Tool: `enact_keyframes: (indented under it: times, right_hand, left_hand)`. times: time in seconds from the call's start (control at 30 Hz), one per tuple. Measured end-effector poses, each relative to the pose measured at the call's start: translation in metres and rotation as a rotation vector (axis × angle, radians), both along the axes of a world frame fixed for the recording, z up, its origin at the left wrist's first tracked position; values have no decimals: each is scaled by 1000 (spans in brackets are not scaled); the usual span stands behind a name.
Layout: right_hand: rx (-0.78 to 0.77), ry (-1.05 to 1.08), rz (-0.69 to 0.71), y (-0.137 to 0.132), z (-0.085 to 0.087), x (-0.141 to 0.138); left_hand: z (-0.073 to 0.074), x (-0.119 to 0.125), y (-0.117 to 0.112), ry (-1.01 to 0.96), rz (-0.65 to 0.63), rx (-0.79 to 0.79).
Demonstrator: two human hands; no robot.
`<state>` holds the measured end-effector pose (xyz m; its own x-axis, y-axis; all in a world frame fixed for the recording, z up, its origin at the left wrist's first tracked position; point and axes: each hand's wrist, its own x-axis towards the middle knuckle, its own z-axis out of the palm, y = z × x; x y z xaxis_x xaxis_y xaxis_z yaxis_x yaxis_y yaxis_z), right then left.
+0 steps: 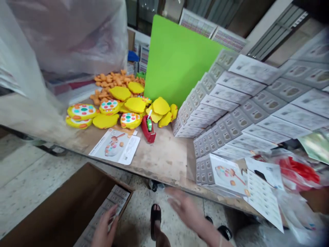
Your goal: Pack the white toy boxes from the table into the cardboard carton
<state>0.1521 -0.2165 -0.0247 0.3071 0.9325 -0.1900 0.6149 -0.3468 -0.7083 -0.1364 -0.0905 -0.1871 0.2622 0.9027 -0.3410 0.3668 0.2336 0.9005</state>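
Reaching into an open cardboard carton at the near left, the left hand has its fingers slightly parted at a row of small grey-printed boxes along the carton's right side; whether it grips one, I cannot tell. The right hand, blurred by motion, is held out wide with nothing in it, just beside the desk. Below, a black sandal shows on the floor. At the desk's front edge lies a flat printed card packaging, with a red tape dispenser beyond it to the right. Tall stacks of grey-and-white cartons fill the right side. Farther back, yellow animal-shaped toys, some with white, colour-dotted tops, lie heaped before a pile of orange pieces. Behind them, a bright green board leans upright, and white baskets show past its top.
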Motion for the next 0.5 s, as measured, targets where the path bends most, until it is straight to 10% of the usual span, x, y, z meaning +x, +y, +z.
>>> enact_keyframes:
  times: [0.13, 0.27, 0.5]
  right_hand:
    - [213, -214, -502, -55, 52, 129]
    - [357, -435, -521, -91, 122, 216]
    - [930, -1264, -395, -72, 353, 273]
  left_hand:
    - [41, 112, -20, -160, -120, -52]
    - [96, 216, -33, -288, -299, -145]
    - [225, 364, -10, -443, -504, -347]
